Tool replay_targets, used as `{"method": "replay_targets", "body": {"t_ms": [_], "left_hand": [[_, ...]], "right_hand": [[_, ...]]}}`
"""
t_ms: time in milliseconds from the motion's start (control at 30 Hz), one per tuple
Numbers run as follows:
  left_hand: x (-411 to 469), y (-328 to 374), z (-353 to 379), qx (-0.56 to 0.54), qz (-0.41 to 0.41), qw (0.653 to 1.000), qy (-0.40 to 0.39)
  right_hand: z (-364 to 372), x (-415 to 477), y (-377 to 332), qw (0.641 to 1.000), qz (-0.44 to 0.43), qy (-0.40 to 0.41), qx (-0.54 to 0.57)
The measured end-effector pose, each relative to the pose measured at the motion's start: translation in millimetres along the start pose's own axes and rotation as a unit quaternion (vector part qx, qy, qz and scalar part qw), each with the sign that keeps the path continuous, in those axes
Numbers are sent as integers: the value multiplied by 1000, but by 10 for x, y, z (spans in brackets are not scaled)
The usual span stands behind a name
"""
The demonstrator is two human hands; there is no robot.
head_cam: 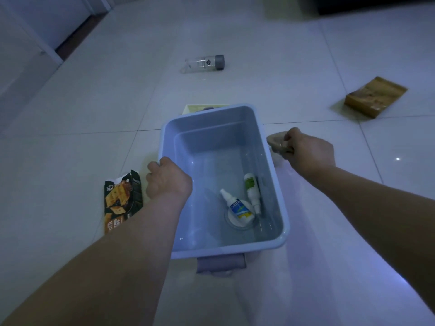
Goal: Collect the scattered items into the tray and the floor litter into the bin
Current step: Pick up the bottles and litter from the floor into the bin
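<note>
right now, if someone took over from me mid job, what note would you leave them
Left grip holds the left rim of the tray. Right grip holds a beige thing just right of the tray, outside it.
Done: blue-label bottle and green-label bottle lie in the tray, with a round disc.
Left on the floor: clear bottle on its side ahead, brown box far right, snack box left of the tray, pale flat thing behind it.
No bin in view.
</note>
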State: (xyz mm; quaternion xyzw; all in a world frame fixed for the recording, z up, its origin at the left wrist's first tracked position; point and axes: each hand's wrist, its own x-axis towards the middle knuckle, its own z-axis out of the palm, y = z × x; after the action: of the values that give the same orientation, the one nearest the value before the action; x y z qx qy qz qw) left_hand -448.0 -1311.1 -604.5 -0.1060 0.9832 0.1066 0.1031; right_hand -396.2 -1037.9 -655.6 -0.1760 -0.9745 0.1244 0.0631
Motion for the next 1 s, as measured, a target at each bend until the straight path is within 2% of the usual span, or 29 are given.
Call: {"method": "replay_targets", "body": {"t_ms": [233, 333, 500, 633, 767, 900, 1000], "left_hand": [[-78, 150, 20, 19, -12, 1000, -14], [-93, 177, 23, 17, -14, 1000, -18], [-98, 203, 21, 0, -9, 1000, -22], [-119, 196, -2, -10, -4, 999, -33], [-120, 193, -26, -18, -5, 999, -39], [-112, 202, -31, -25, -8, 999, -43], [-108, 202, -33, -23, -7, 999, -43]], "right_hand": [[-494, 97, -158, 985, -24, 166, 40], [-619, 88, -286, 980, -71, 178, 54], [-599, -19, -526, 968, -201, 126, 77], [-460, -95, -611, 977, -212, 30, 6], [-406, -164, -690, 965, -237, -74, -80], [-370, -151, -754, 953, -247, -99, -142], [-339, -138, -812, 954, -244, -104, -142]]}}
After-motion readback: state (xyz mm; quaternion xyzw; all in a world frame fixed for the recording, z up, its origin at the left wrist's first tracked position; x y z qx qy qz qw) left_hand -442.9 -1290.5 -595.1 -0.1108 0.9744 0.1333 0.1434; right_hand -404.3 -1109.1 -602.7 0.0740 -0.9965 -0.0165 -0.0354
